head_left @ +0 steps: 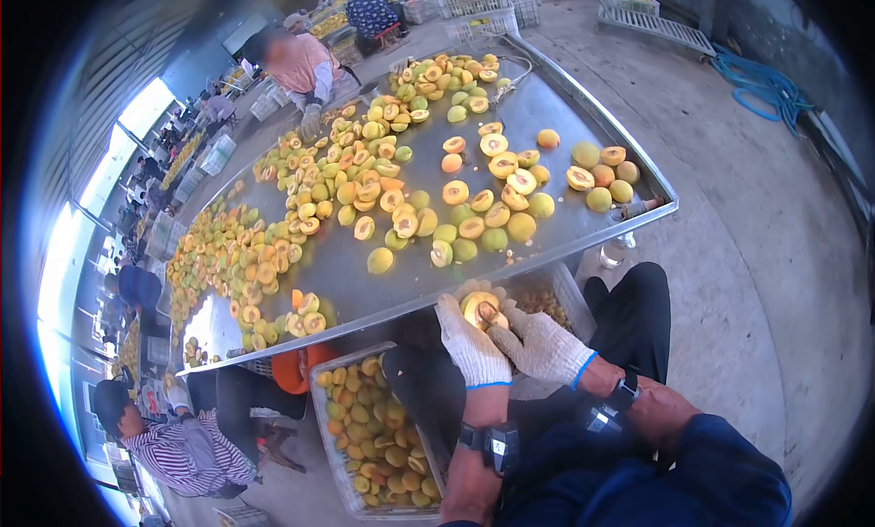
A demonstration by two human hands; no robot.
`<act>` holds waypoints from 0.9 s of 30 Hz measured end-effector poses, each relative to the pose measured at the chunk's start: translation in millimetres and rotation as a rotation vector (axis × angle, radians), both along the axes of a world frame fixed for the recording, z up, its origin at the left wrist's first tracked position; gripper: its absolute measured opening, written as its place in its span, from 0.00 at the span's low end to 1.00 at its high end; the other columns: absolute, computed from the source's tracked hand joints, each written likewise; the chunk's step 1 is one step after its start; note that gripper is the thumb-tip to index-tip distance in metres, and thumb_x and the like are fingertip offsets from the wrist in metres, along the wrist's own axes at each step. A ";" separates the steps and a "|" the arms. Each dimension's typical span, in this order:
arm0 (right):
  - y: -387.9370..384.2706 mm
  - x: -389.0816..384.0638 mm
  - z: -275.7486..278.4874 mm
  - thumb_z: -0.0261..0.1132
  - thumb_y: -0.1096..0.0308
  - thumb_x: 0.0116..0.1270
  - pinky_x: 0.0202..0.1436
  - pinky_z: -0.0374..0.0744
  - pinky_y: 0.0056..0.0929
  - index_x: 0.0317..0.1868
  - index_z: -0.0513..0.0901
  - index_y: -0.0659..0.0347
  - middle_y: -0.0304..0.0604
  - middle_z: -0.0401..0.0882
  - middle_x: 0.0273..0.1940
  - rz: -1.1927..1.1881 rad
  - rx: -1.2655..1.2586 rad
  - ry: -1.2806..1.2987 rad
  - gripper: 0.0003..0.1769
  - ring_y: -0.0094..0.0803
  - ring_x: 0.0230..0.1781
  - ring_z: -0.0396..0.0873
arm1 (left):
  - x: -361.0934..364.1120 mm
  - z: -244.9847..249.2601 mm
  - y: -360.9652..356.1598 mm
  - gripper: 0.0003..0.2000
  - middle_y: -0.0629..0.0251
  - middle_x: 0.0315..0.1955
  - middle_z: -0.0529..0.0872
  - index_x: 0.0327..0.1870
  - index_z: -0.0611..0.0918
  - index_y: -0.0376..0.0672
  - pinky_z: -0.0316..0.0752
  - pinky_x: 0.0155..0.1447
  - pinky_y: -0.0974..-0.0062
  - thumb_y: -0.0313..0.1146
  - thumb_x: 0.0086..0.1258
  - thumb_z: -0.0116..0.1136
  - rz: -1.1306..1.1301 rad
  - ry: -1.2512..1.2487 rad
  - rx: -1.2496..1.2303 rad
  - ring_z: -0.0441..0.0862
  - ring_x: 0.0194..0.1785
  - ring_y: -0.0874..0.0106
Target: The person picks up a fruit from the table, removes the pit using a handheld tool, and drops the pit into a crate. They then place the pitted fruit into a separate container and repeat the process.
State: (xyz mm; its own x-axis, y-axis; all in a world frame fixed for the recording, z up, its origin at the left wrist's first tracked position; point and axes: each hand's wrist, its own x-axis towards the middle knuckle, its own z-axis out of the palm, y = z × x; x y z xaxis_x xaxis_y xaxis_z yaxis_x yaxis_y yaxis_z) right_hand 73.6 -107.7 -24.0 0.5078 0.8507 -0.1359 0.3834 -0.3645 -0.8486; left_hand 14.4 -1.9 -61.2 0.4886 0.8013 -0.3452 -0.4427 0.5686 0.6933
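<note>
Just below the table's near edge, a halved yellow peach (476, 301) is cradled in my left hand (467, 340), its cut face and brown pit upward. My left fingers are closed around the fruit. My right hand (544, 343) meets it from the other side, fingers pressed together at the pit; I cannot tell what is pinched there. Both hands wear white knit gloves with blue cuffs. Beneath them is a crate (572, 294) holding small brown pieces that look like pits. Close above, more peach halves (497, 215) lie cut side up among others on the metal table (365, 294).
A long heap of peaches (246, 249) covers the table's left side. Under the table, a white crate (321, 408) is full of peaches. One person (301, 67) works across the table, another (187, 449) sits at the left. A blue hose (756, 85) lies on the floor.
</note>
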 end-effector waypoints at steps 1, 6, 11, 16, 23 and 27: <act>0.8 -0.6 1.6 0.51 0.45 0.83 0.46 0.81 0.60 0.65 0.76 0.73 0.70 0.86 0.37 0.001 0.000 -0.002 0.34 0.68 0.39 0.86 | -1.3 -1.1 -0.1 0.26 0.48 0.51 0.85 0.60 0.77 0.36 0.87 0.54 0.55 0.54 0.86 0.44 0.001 -0.002 0.000 0.86 0.49 0.54; 6.4 -5.4 -8.7 0.57 0.48 0.82 0.37 0.80 0.59 0.59 0.76 0.67 0.69 0.84 0.32 0.001 -0.010 -0.114 0.27 0.67 0.34 0.85 | -9.2 2.6 -0.8 0.25 0.48 0.51 0.85 0.61 0.76 0.34 0.87 0.55 0.53 0.52 0.86 0.46 0.027 -0.063 -0.030 0.87 0.50 0.54; 2.3 -4.6 -12.6 0.58 0.49 0.81 0.37 0.81 0.56 0.56 0.78 0.69 0.69 0.84 0.32 0.048 0.091 0.047 0.26 0.65 0.34 0.86 | -13.1 0.3 -0.7 0.23 0.48 0.50 0.85 0.59 0.77 0.35 0.87 0.55 0.51 0.51 0.85 0.47 0.043 -0.056 -0.066 0.87 0.50 0.54; -1.3 -8.8 -4.6 0.59 0.48 0.81 0.39 0.80 0.53 0.56 0.80 0.67 0.68 0.85 0.34 0.020 0.007 -0.010 0.26 0.63 0.37 0.87 | -15.9 -3.5 -1.7 0.22 0.50 0.47 0.86 0.56 0.79 0.36 0.87 0.53 0.52 0.50 0.86 0.47 0.042 -0.042 -0.124 0.87 0.46 0.55; -10.8 -12.0 -8.7 0.56 0.50 0.83 0.48 0.82 0.44 0.55 0.83 0.71 0.68 0.86 0.40 0.016 0.168 0.420 0.27 0.59 0.41 0.86 | -19.8 12.7 -13.7 0.25 0.52 0.44 0.86 0.55 0.80 0.36 0.87 0.48 0.58 0.54 0.87 0.47 -0.001 -0.101 0.105 0.87 0.45 0.57; -12.0 -19.1 -33.5 0.59 0.54 0.82 0.47 0.82 0.46 0.51 0.84 0.68 0.66 0.86 0.39 0.035 0.302 0.154 0.22 0.59 0.41 0.86 | -21.1 14.3 -20.0 0.26 0.51 0.45 0.86 0.54 0.80 0.35 0.88 0.47 0.59 0.55 0.87 0.46 0.032 -0.094 0.121 0.88 0.43 0.57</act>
State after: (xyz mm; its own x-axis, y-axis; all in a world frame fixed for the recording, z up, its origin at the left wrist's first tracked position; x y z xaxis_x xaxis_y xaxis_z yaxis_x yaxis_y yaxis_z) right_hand 54.5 -119.8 -57.5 0.4702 0.8810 0.0520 0.2499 -0.0764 -0.9653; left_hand -6.7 -21.9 -46.9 0.4875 0.8501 -0.1992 -0.5252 0.4678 0.7108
